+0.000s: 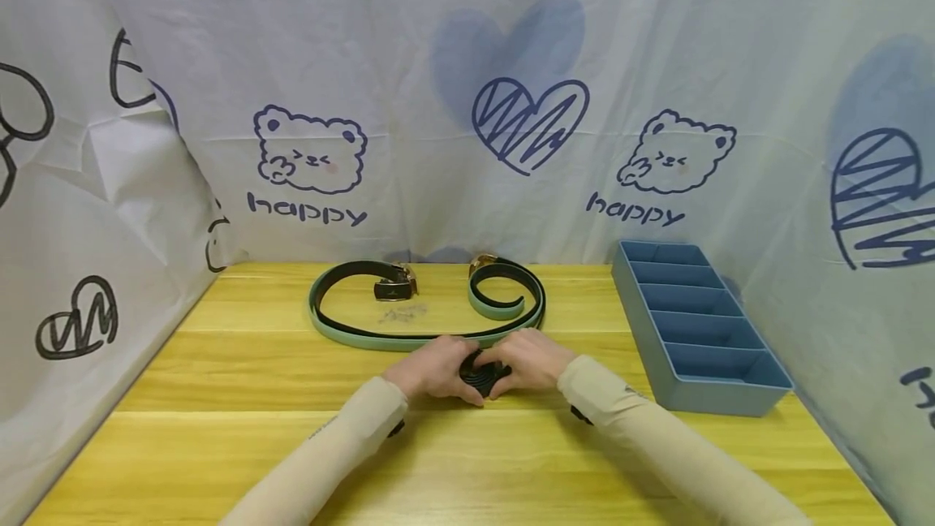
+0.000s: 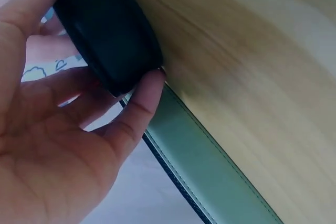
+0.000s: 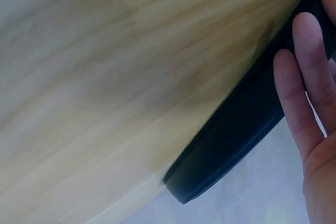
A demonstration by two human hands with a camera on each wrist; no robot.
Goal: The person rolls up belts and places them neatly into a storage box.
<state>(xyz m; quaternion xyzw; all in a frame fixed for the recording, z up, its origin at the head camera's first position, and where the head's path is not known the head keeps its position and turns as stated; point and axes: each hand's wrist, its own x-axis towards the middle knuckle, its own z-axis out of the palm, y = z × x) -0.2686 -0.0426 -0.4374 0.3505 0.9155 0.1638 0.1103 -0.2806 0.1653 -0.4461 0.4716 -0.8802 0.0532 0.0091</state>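
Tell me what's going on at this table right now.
A person's left hand and right hand hold a coiled black leather-like strap on the yellow wooden table. Behind it lies curving green-and-black strapping with gold-coloured buckles. Off to the right stands a blue-grey, rectangular divided box.

L forearm point(image 1: 329, 449) & R forearm point(image 1: 661, 437) reach fwd, angled in twd ctr; L hand point(image 1: 437, 368) & R hand point(image 1: 532, 360) close tog., backs up, both gripping.

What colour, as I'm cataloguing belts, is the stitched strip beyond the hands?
The stitched strip is pale green, clearest in the left wrist view.
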